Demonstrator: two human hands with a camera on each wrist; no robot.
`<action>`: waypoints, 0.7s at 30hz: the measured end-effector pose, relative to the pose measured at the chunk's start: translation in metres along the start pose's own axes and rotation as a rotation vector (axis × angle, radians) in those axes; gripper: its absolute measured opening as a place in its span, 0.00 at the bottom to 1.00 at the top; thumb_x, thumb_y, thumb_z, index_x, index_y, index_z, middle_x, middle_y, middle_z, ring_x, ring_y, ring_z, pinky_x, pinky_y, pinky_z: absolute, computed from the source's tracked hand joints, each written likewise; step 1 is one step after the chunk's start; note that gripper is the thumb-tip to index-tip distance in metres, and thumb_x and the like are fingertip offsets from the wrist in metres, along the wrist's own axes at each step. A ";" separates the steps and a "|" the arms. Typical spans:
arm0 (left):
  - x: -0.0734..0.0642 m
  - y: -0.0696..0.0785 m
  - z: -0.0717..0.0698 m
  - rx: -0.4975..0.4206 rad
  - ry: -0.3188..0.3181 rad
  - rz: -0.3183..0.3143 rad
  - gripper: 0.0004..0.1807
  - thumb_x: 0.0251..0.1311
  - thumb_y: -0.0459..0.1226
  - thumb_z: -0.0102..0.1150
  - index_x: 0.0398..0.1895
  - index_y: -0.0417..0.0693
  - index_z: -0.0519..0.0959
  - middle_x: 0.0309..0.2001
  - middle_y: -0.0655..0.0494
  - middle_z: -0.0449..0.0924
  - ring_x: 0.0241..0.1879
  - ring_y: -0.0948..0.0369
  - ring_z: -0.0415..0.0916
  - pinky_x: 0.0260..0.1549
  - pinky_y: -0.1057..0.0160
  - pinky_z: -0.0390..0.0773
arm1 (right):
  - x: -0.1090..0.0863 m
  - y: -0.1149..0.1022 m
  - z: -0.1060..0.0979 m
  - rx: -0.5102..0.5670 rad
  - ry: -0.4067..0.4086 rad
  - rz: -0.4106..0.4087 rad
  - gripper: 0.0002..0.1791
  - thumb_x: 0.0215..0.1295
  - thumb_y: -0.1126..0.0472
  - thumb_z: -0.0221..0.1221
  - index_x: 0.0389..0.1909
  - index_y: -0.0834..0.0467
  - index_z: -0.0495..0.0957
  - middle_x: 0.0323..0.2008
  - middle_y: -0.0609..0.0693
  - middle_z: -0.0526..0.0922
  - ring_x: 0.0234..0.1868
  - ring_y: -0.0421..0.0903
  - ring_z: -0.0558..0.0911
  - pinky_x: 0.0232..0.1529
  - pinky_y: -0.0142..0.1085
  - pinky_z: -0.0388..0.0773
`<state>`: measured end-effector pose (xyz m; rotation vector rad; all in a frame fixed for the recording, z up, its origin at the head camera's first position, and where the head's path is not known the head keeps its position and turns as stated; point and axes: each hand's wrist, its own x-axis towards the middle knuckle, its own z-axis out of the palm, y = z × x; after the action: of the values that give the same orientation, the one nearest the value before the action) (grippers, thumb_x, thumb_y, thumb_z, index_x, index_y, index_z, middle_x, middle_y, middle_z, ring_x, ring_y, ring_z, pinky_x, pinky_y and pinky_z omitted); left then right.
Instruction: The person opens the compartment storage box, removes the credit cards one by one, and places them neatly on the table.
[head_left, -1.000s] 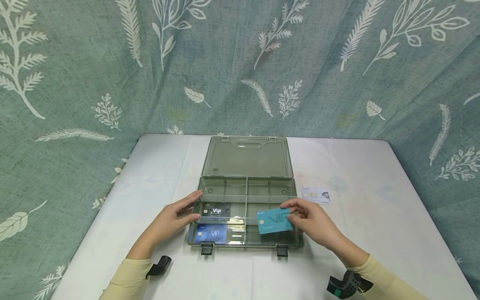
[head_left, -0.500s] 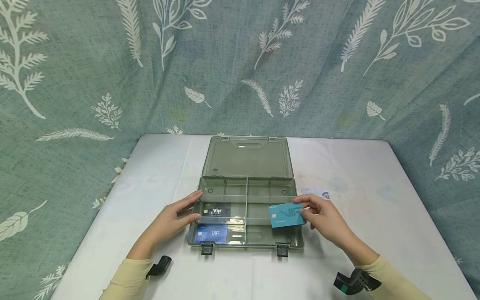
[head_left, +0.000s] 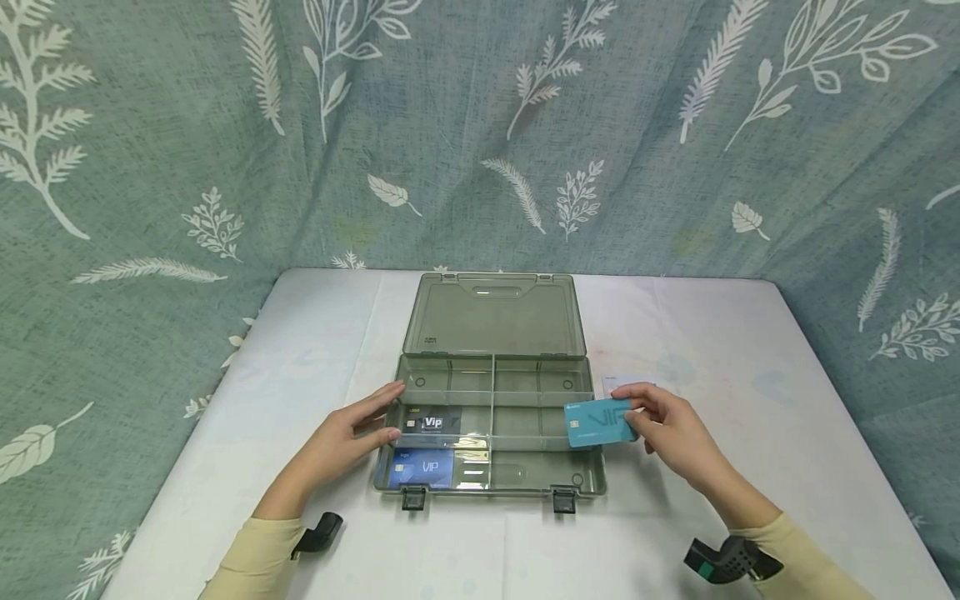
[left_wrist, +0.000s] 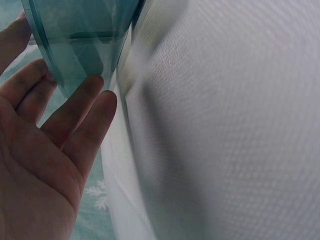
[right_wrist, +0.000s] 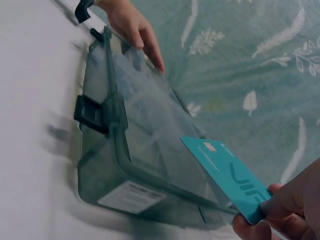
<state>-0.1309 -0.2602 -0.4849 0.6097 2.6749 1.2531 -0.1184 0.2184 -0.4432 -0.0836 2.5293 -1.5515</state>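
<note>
My right hand (head_left: 678, 433) pinches a teal VIP card (head_left: 598, 423) by its right end, between thumb and fingers. The card is held tilted over the right edge of a clear grey plastic divider box (head_left: 536, 473). My left hand (head_left: 337, 446) rests at the box's left side, fingers fairly straight and touching its rim; in the left wrist view they lie along the wall. Inside the box's left half lie a black Vip card (head_left: 432, 421) in the middle compartment and a blue VIP card (head_left: 422, 468) in the front one. Something yellow shows beside the blue card.
Behind the box its hinged lid (head_left: 495, 317) lies folded back. A pale card (head_left: 611, 383) on the white tabletop (head_left: 720, 358) is mostly hidden by my right hand. Two dark latches (head_left: 564, 501) stick out from the front. Leaf-patterned green cloth (head_left: 465, 192) surrounds the table.
My right hand has carried the teal card rightward and slightly back, from over the right compartments to the box's right edge. It now covers most of the pale card. My left hand has stayed put.
</note>
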 end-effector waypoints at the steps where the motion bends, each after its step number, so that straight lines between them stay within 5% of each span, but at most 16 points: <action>1: 0.000 0.000 0.000 0.002 0.001 0.000 0.37 0.68 0.45 0.65 0.77 0.49 0.65 0.78 0.51 0.58 0.71 0.50 0.65 0.67 0.53 0.71 | 0.000 0.001 -0.002 -0.005 0.007 0.000 0.16 0.74 0.68 0.56 0.60 0.59 0.78 0.46 0.58 0.83 0.31 0.56 0.77 0.20 0.37 0.77; 21: 0.000 -0.001 0.001 -0.012 -0.005 0.000 0.37 0.68 0.44 0.65 0.77 0.48 0.64 0.79 0.50 0.57 0.72 0.49 0.65 0.66 0.54 0.72 | 0.004 0.024 -0.038 -0.077 0.115 0.030 0.17 0.78 0.66 0.51 0.64 0.61 0.73 0.48 0.60 0.79 0.28 0.45 0.72 0.23 0.36 0.77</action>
<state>-0.1313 -0.2603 -0.4861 0.6102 2.6607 1.2651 -0.1280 0.2620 -0.4481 0.0347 2.6658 -1.4890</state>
